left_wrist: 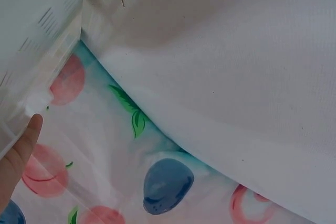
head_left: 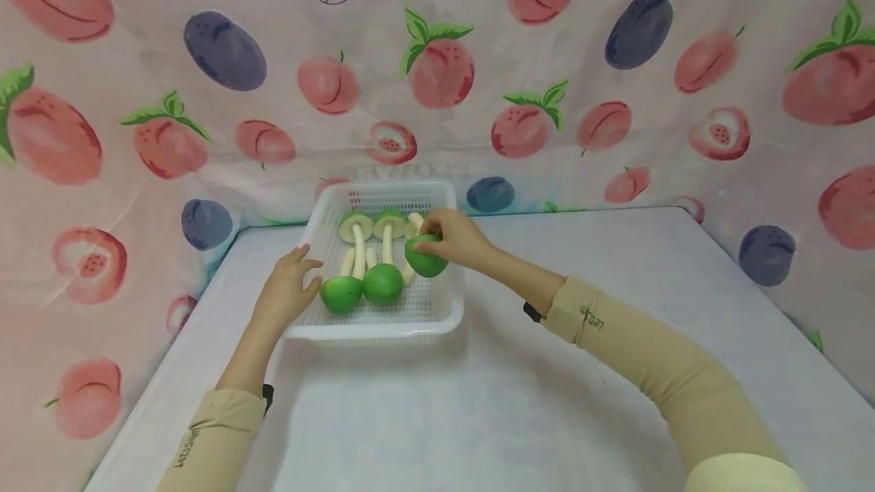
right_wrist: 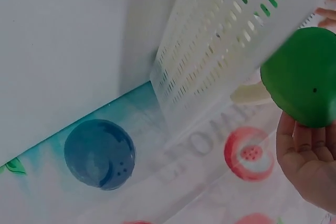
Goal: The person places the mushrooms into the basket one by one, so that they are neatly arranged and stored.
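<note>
My right hand (head_left: 456, 238) pinches a green-capped toy mushroom (head_left: 427, 258) over the right side of a white plastic basket (head_left: 383, 329). In the right wrist view its round cap (right_wrist: 302, 77) sits against the fingers, with a pale stem (right_wrist: 249, 94) sticking out beyond the basket wall. Inside the basket lie several more such mushrooms: two green caps (head_left: 383, 285) face the front, and others at the back show pale undersides (head_left: 390, 228) with stems pointing forward. At the basket's left rim is my left hand (head_left: 287, 287), fingers loosely spread and holding nothing.
The basket stands toward the back left of a white-covered table (head_left: 547, 401). Right behind the table hangs a pink fruit-print cloth (head_left: 383, 105), which also drops past the table's left edge.
</note>
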Action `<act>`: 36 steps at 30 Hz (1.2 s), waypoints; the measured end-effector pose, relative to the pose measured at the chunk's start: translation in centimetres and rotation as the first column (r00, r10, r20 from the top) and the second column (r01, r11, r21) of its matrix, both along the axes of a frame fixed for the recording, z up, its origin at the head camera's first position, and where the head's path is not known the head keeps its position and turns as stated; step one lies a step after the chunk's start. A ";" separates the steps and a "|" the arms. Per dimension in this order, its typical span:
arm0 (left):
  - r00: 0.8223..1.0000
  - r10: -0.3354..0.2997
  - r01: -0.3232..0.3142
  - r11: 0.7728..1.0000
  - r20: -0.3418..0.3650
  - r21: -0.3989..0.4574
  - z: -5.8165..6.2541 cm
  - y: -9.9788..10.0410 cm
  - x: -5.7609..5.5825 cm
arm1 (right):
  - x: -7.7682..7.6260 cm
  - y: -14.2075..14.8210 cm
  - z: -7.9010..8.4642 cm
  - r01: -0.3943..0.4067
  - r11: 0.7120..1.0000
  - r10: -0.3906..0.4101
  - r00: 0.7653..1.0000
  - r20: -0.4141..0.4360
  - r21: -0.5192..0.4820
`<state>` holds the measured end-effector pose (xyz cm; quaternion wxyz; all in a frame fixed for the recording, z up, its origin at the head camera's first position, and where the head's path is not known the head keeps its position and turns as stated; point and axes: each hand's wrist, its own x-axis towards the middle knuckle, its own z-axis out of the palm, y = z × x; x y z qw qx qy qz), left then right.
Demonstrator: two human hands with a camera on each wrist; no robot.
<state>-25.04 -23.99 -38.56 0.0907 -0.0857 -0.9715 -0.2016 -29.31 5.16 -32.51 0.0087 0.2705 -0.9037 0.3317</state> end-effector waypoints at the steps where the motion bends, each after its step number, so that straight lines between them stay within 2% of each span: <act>1: 1.000 -0.002 0.002 1.000 -0.003 -0.001 0.0 0.0 0.0 | 0.0 -0.2 -0.1 0.006 1.000 -0.006 1.000 -0.001 0.007; 13: 1.000 0.001 -0.001 1.000 -0.017 0.006 -0.2 -0.1 -0.2 | -0.3 -2.0 -2.8 0.078 0.996 -0.080 0.996 0.035 0.046; 27: 1.000 0.007 -0.006 1.000 -0.017 0.009 -0.1 -0.1 0.1 | -0.2 -3.5 -4.3 -0.014 0.980 0.000 0.998 0.070 0.199; 32: 1.000 0.003 -0.003 1.000 -0.020 0.007 0.0 -0.1 0.1 | 0.0 -3.6 -4.2 -0.019 0.975 0.006 0.998 0.062 0.220; 36: 1.000 0.001 0.000 1.000 -0.017 0.011 0.1 0.0 0.0 | 0.1 -3.5 -3.9 -0.053 0.962 0.034 0.997 0.075 0.268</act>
